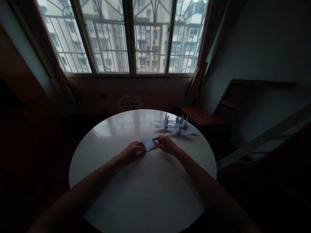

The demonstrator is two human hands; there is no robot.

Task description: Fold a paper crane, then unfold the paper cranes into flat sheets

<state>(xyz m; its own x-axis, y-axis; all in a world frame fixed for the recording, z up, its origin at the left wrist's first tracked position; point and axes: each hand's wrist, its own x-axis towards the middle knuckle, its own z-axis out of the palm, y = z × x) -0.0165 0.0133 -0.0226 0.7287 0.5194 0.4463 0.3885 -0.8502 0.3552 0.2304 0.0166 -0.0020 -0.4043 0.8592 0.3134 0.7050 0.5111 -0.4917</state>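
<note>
A sheet of pale folded paper [148, 143] lies almost flat on the white round table [145, 187], between my two hands. My left hand [133, 150] is curled at its left edge, thumb and fingers closed on the paper near the lower left. From the other side, my right hand [165, 144] pinches the right edge with thumb and index finger. The fingertips partly hide the paper's sides, and its exact folds are too small to make out. Just beyond my right hand stand several folded paper cranes [179, 128] with pointed wings.
A barred window [131, 42] with tied curtains [195, 84] lies past the table's far edge. A brown wooden bench [201, 116] stands behind the table on the right. At the left rises a wooden cabinet [21, 77]. The room is dim.
</note>
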